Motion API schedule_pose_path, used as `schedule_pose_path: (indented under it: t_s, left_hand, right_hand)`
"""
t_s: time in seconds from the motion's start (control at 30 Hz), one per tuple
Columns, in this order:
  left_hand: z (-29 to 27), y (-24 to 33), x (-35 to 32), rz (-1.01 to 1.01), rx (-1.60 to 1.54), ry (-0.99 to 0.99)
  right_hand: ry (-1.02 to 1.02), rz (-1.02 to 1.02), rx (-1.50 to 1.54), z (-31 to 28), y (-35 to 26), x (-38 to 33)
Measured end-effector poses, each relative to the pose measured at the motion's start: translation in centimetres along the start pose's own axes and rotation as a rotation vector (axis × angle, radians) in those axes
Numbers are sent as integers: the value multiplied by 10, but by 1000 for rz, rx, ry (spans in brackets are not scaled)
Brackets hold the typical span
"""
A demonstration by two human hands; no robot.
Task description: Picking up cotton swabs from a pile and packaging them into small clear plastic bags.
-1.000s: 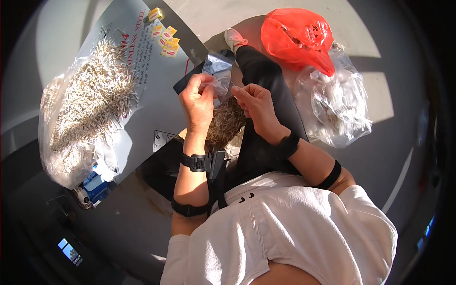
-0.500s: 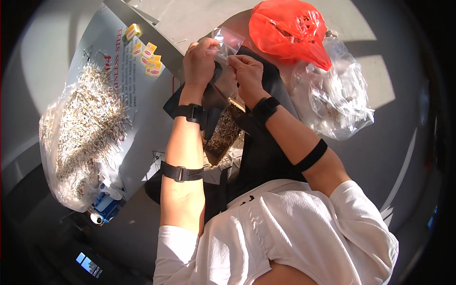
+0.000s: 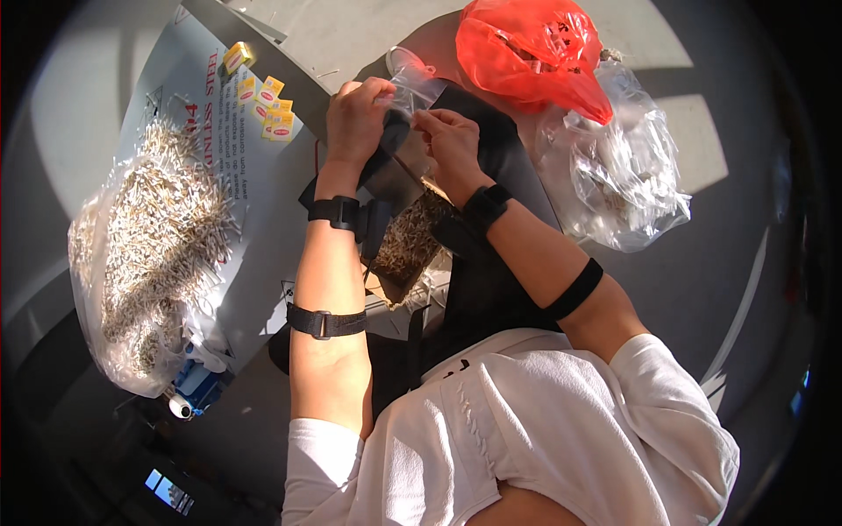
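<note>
A small clear plastic bag (image 3: 416, 89) is pinched between my two hands above my lap. My left hand (image 3: 355, 123) grips its left side, the fingers curled in. My right hand (image 3: 449, 145) pinches the lower right edge between thumb and fingertips. Whether anything lies inside the bag I cannot make out. Below my wrists, a cardboard box (image 3: 396, 289) holds many short pale sticks (image 3: 416, 235) that resemble matchsticks; my right forearm and its strap cover part of it.
On the left, a large clear bag (image 3: 88, 263) spills a heap of sticks (image 3: 162, 232) over a printed steel-coloured sheet (image 3: 263, 188). A yellow box (image 3: 238, 58) and several yellow-white packets (image 3: 274, 110) lie beyond. At right sit a red plastic bag (image 3: 517, 57) and a clear bag (image 3: 627, 175).
Both hands have shifted slightly left with the small clear bag, my left hand more than my right. The grip on the bag stays the same.
</note>
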State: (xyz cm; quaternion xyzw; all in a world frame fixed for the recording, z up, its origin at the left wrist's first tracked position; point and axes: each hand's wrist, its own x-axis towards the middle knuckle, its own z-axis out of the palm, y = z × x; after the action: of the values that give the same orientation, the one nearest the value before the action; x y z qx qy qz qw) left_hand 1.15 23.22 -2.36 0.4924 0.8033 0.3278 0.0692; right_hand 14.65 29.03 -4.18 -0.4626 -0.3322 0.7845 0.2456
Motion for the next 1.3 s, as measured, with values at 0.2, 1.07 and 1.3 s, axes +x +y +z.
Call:
schedule_pose_path:
  t_s: [0.2,1.07,1.3]
  left_hand:
    - [-16,0,-13,27,-38,-12]
    - [-61,-14,-23,-59,299,-393]
    - [-55,-7,-37,-137,258,-137]
  right_hand:
    - [-51,50,15,2,-1,-20]
    - [-27,-529,-692,14,51,-43]
    - [-46,-493,-701,13,51,-38]
